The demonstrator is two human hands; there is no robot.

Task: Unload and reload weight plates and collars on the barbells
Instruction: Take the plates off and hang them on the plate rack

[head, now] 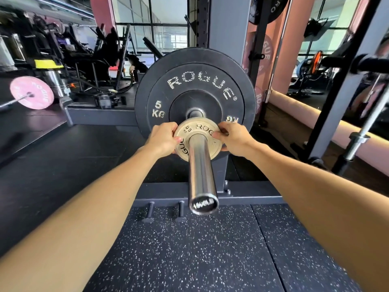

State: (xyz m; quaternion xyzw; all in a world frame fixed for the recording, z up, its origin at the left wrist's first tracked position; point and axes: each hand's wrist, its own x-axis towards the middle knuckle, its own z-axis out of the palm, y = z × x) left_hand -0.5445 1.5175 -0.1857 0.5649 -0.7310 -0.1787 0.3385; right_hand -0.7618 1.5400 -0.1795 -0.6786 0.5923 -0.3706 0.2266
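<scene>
Small 0.5 kg change plate (196, 131) on barbell sleeve (201, 175), gripped at 9 o'clock rim by left hand (163, 139), at 3 o'clock rim by right hand (233, 139). Black 5 kg bumper plate (194, 85) seated behind it on sleeve.

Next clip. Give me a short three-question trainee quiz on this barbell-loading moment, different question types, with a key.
1. True or false: both the left hand and the right hand grip the small pale plate on the barbell sleeve.
2. Which weight is printed on the big black plate behind it? A) 5 kg B) 20 kg C) 10 kg
3. Fill in: the pink plate at the far left sits on another ____.

Key
1. True: fingers of each hand curl round opposite edges.
2. A
3. Barbell, low by the floor.
</scene>
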